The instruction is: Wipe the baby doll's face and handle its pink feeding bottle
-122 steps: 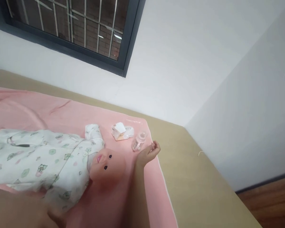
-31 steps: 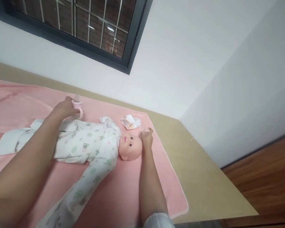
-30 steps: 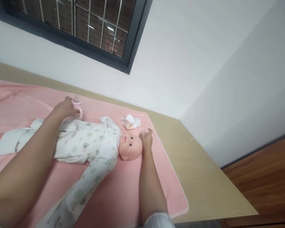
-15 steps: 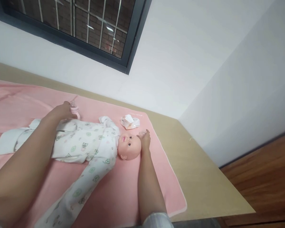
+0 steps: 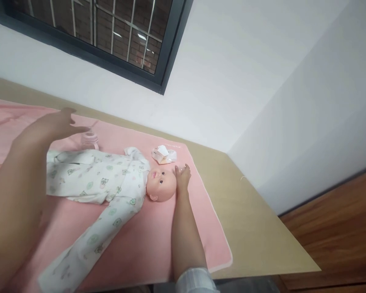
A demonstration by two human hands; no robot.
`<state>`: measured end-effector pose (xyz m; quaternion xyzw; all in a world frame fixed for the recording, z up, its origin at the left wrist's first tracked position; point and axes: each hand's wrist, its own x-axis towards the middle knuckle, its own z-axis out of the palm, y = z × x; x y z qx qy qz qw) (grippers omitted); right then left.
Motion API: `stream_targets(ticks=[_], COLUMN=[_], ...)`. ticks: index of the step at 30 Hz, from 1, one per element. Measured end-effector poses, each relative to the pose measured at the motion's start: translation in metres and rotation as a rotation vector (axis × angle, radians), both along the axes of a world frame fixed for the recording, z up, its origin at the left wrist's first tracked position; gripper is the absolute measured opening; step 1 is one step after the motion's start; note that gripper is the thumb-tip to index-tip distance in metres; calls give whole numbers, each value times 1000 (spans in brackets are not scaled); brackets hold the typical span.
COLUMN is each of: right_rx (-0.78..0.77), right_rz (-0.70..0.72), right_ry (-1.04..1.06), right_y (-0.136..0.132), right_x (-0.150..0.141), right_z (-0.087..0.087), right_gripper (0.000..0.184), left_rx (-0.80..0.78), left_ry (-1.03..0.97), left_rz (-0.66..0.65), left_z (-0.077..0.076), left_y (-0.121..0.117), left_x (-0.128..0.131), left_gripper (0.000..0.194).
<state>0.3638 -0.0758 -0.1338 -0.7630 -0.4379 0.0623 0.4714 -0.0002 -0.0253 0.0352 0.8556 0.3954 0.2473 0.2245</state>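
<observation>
The left hand has just released the baby bottle, which now stands on the pink blanket beside its thumb; that hand is free, fingers spread. The right hand loosely grasps what looks like a clear bottle cap, near the baby doll lying between both hands.

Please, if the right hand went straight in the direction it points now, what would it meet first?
Probably the right hand would first meet the crumpled clear-and-white packet, lying just ahead on the pink blanket. It might also pass close beside it; the depth is hard to judge.
</observation>
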Motion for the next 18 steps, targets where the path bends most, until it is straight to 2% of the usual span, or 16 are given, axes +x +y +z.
stream_targets(ticks=[2, 6, 9, 14, 18], right_rx=[77, 263, 360, 367, 335], right_rz=[-1, 14, 71, 165, 199], right_ry=[-21, -144, -255, -332, -250], right_y=[0, 0, 1, 6, 8], right_x=[-1, -4, -8, -14, -15], right_z=[1, 4, 5, 3, -1], right_gripper=[63, 44, 36, 30, 28], left_rx=[37, 122, 112, -113, -381], left_ry=[20, 103, 174, 395, 519], left_rz=[56, 101, 31, -265, -385], left_z=[6, 2, -1, -16, -40], left_y=[-15, -24, -23, -10, 11], left_x=[29, 78, 111, 178, 213], left_gripper=[79, 61, 52, 56, 67])
